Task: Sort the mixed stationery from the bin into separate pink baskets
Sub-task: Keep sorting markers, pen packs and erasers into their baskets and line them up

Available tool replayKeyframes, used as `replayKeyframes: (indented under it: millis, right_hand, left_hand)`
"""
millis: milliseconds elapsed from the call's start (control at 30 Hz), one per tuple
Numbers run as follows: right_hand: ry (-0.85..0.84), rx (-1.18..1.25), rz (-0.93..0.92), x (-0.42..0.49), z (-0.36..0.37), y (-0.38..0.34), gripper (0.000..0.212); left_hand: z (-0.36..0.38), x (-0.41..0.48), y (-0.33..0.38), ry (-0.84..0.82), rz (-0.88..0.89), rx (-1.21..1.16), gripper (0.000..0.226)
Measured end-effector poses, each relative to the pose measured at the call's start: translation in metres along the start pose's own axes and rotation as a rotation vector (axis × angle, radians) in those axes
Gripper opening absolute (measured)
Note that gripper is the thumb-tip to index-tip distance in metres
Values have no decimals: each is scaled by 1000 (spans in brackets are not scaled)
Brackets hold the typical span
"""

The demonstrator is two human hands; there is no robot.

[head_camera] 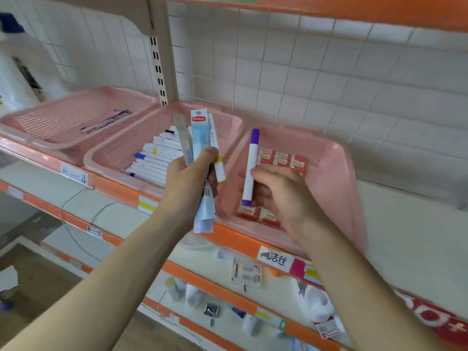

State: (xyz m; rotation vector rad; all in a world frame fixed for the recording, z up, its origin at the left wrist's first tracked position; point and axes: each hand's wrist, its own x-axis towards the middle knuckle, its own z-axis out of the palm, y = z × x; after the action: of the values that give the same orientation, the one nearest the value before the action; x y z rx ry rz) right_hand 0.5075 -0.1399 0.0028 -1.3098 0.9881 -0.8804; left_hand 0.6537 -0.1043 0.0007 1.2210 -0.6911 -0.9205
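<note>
Three pink baskets stand side by side on an orange-edged shelf. The left basket (63,117) holds a flat packet. The middle basket (114,153) holds several white markers (157,158). The right basket (336,173) holds several red-and-white erasers (283,158). My left hand (187,183) grips a bundle of flat blue packets (200,138) and a white marker with a yellow cap (219,168), held upright in front of the middle basket. My right hand (281,193) holds a white marker with purple ends (250,165) upright over the right basket.
White tiled wall behind the baskets. A white bottle (20,59) stands at far left. Price labels (276,259) hang on the shelf edge. Lower shelves (228,295) carry small packaged goods. An orange shelf edge (354,11) runs overhead.
</note>
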Motion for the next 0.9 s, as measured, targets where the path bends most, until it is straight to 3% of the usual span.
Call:
replayKeyframes:
  millis: [433,667,900]
  right_hand:
    - [166,58,-2,68,188,-11,27]
    - [216,-86,7,81,203,-13,19]
    - [216,-334,36,118,183,-14,10]
  left_hand:
    - [-176,117,47,-223,-71,79,30]
    - [-192,150,50,-302,-108,64,21]
    - [-184,183,53,-320,-36,165,24]
